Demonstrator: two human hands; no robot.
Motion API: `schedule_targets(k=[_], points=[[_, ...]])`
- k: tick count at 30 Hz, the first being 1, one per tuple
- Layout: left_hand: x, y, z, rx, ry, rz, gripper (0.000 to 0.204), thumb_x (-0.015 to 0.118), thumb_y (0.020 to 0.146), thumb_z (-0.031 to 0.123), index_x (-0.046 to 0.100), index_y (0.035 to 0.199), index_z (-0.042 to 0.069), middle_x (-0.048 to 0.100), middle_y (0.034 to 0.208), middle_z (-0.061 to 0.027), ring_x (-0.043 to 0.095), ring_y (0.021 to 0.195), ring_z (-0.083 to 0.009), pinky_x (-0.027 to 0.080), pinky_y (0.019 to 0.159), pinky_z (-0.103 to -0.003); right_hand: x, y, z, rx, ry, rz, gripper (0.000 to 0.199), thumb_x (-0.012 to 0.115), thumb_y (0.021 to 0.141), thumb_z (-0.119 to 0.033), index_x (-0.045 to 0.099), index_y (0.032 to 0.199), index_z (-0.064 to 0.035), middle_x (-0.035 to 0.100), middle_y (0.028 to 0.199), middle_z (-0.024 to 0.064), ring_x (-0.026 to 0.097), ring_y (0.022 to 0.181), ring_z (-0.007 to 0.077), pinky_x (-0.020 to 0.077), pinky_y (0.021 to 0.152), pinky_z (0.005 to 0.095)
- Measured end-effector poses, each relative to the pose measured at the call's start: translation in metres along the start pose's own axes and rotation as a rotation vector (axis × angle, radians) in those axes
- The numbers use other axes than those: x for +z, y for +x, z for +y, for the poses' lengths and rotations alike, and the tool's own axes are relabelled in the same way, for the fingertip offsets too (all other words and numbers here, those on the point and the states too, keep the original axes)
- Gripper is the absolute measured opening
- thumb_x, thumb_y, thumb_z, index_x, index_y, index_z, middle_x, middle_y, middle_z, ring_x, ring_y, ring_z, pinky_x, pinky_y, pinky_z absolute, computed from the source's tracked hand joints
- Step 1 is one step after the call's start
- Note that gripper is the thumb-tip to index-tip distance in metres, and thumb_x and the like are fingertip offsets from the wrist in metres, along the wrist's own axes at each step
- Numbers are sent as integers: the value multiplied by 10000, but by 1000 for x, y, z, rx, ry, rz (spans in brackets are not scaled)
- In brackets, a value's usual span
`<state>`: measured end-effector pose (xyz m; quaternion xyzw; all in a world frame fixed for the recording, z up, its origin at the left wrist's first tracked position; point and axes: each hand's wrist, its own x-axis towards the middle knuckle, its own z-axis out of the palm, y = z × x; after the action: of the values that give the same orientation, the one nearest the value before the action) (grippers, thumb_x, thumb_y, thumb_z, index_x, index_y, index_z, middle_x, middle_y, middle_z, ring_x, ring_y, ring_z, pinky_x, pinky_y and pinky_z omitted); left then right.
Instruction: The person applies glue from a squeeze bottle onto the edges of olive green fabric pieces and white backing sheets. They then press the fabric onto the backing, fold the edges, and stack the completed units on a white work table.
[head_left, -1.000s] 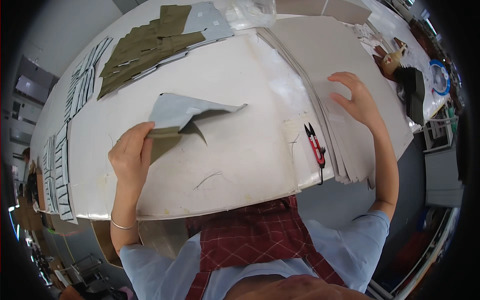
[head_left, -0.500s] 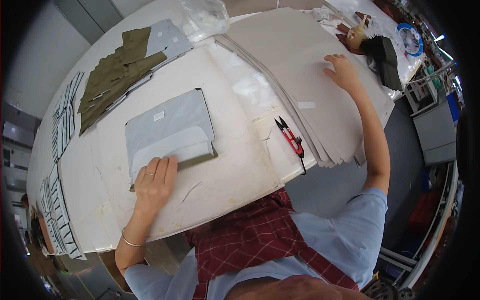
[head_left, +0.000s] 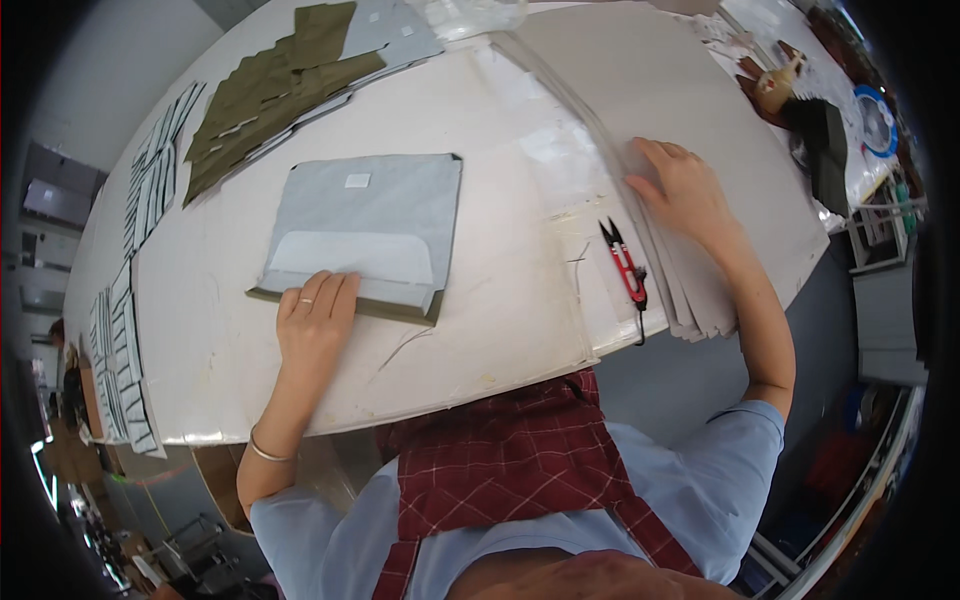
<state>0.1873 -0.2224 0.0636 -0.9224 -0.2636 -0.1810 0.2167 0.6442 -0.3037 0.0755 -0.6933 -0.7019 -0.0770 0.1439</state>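
Grey fabric [head_left: 370, 208] under left hand [head_left: 316, 322], fingers together.

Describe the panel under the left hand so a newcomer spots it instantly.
On the white table, find the person's left hand. Under it lies a blue-grey panel with an olive lower edge. Unlike the overlapping olive pieces farther off, it lies alone.

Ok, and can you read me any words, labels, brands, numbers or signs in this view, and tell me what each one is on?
No text can be read anywhere here.
White patch on the grey-blue panel: too small to tell whether it is printed.
White patches on the panels at the back: also too small.
Yellowish bottle: too small and blurred.
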Motion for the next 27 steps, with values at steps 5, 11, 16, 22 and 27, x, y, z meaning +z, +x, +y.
schedule_targets(k=[5, 11, 16, 22, 27], points=[[-3, -4, 7, 53, -114, -22, 312, 710, 710, 141, 692, 1010, 57, 685, 992, -55, 639, 981, -221, 450, 773, -326, 2, 0, -2, 44, -23, -47, 342, 609, 920, -205, 585, 1217, -37, 662, 1126, 194, 636, 998, 382, 511, 848, 451], [-21, 0, 16, 16, -503, -49, 409, 769, 732, 367, 687, 1003, 73, 664, 1030, -55, 611, 1014, -244, 441, 844, -362, -6, 18, 56, 113, 69, -36, 331, 574, 945, -182, 566, 1259, -75, 649, 1161, 203, 628, 1017, 390, 509, 846, 457], [-19, -5, 5, -107, -482, -78, 304, 789, 726, 170, 681, 993, 72, 663, 1041, -67, 607, 1025, -268, 446, 871, -381, 3, 43, 192, 211, -486, 112, 336, 589, 906, -155, 566, 1230, -69, 606, 1235, 128, 551, 1193, 315, 509, 876, 409], [-14, -12, -3, -497, -614, -101, 269, 704, 738, -25, 664, 1001, 13, 638, 1098, -140, 577, 1088, -330, 432, 977, -409, -10, 58, 301, 258, -1140, 39, 300, 556, 885, -136, 600, 1178, -92, 578, 1265, 62, 437, 1318, 294, 400, 1028, 484], [-6, -13, -3, -574, -681, -79, 280, 713, 730, -22, 661, 1001, 26, 626, 1100, -130, 572, 1086, -325, 447, 948, -400, -11, 63, 349, 290, -1243, 8, 280, 535, 914, -183, 615, 1179, -143, 582, 1278, 25, 423, 1335, 275, 318, 1094, 513]])
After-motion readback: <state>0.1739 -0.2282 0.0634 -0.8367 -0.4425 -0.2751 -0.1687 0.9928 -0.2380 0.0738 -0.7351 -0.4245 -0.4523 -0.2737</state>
